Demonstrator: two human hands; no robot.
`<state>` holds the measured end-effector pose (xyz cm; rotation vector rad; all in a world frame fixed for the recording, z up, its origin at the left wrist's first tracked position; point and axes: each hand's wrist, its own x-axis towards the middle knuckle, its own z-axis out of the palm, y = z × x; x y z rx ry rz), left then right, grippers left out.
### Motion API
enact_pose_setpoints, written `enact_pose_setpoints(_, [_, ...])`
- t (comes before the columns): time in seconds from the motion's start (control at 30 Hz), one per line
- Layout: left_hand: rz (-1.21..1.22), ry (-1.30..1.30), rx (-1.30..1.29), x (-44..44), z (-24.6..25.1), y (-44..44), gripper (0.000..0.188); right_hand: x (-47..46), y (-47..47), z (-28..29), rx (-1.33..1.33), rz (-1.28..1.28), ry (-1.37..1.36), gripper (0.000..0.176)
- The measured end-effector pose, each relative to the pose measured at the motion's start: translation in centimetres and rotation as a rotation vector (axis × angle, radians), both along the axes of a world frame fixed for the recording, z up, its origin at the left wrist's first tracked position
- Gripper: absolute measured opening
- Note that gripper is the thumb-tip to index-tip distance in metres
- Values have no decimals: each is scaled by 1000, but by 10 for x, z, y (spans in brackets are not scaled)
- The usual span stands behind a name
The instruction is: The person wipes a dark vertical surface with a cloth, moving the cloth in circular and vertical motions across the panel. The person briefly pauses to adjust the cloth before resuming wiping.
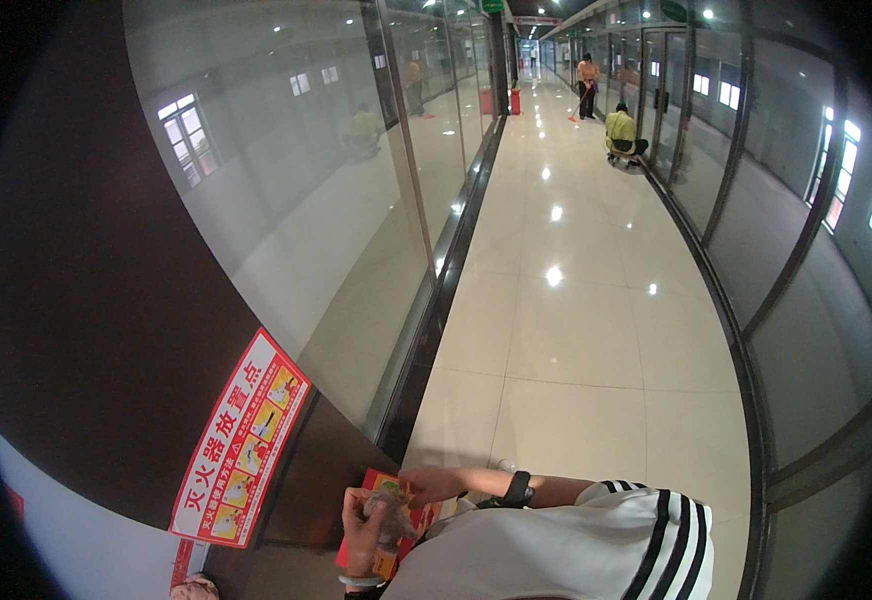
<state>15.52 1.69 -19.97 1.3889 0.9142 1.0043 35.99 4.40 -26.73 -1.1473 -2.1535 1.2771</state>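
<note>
My left hand [363,527], with a pale bangle at the wrist, holds a crumpled grey cloth [389,519] at the bottom of the view. Close beside the cloth is my right hand [430,484], fingers curled and a black watch band on its wrist. What its fingertips grip is too small to make out. Below both hands is a red box [370,478] with yellow and green printing, largely covered by the cloth, the hands and my white sleeve.
A red-and-white fire-extinguisher sign [241,442] is on the dark pillar [120,285] at left. Glass walls [293,172] line the tiled corridor [571,330]. Ahead, a person in yellow [620,131] sits low by the right wall; another [587,79] stands with a mop [573,118].
</note>
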Motion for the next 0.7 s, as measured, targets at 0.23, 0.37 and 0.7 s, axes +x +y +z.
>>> enact_pose_setpoints(0.23, [-36,23,42,0,-1,0,17,0,3,-9,-44,155,3,47])
enact_pose_setpoints(0.37, [-8,86,90,-1,-2,2,16,3,-2,13,-217,125,214,43])
enact_pose_setpoints(0.7, [77,130,154,-16,-23,17,7,2,2,25,-203,7,136,37])
